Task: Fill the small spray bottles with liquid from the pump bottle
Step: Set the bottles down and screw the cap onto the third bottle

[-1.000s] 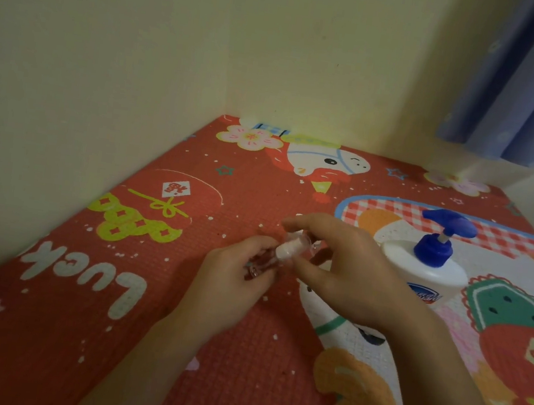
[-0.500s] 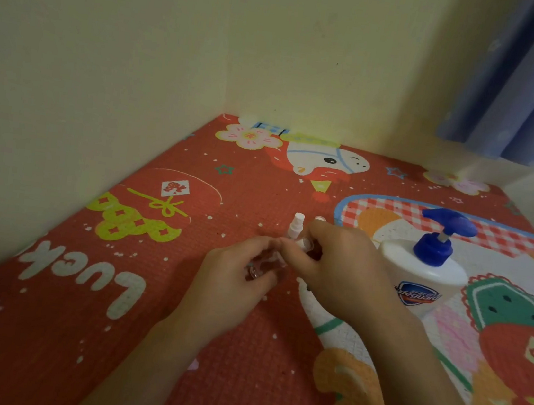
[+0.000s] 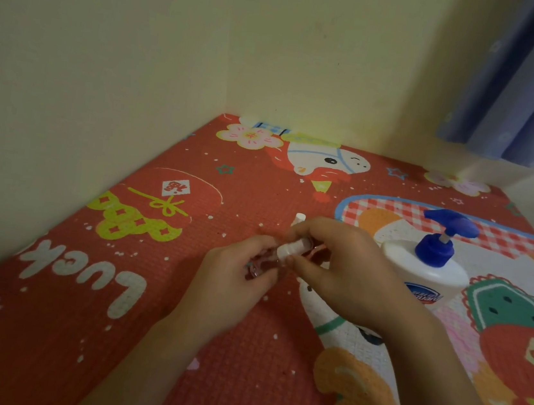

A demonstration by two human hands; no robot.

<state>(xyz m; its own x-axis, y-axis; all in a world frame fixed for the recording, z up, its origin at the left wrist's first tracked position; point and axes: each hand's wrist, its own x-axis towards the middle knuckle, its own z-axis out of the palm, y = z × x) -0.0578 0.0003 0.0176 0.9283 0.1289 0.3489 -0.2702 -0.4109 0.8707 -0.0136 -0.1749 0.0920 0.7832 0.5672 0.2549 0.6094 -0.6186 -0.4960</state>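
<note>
**Both hands on a small spray bottle, pump bottle at the right**

Head view: The two hands meet near the middle of a red patterned mat (image 3: pixel 87 281) printed with cartoon figures, flowers and the word "Luck". The left hand (image 3: pixel 232 285) has its fingers curled round the clear body of a small spray bottle (image 3: pixel 272 257), which lies tilted, its lower end toward the left and its white top toward the right. The right hand (image 3: pixel 347 273) comes in from the right side with thumb and fingers bent, pinching the white spray head (image 3: pixel 290 250) at the top of that bottle. The bottle's body looks clear with a reddish cast from the mat behind it; whether there is liquid inside cannot be told.

Just behind the right hand's fingers a second small white top (image 3: pixel 300 218) stands upright on the mat, most of whatever it belongs to hidden by the hand.

To the right of the hands, just beside the right wrist, the pump bottle (image 3: pixel 424 275) stands upright on the mat: a white body with a blue-and-red label, a blue collar and a blue pump head whose spout points toward the left. Neither hand touches it.

The mat runs into a corner of pale yellow walls (image 3: pixel 142 52). A blue curtain (image 3: pixel 522 82) hangs at the upper right, with a strip of daylight at its edge.
</note>
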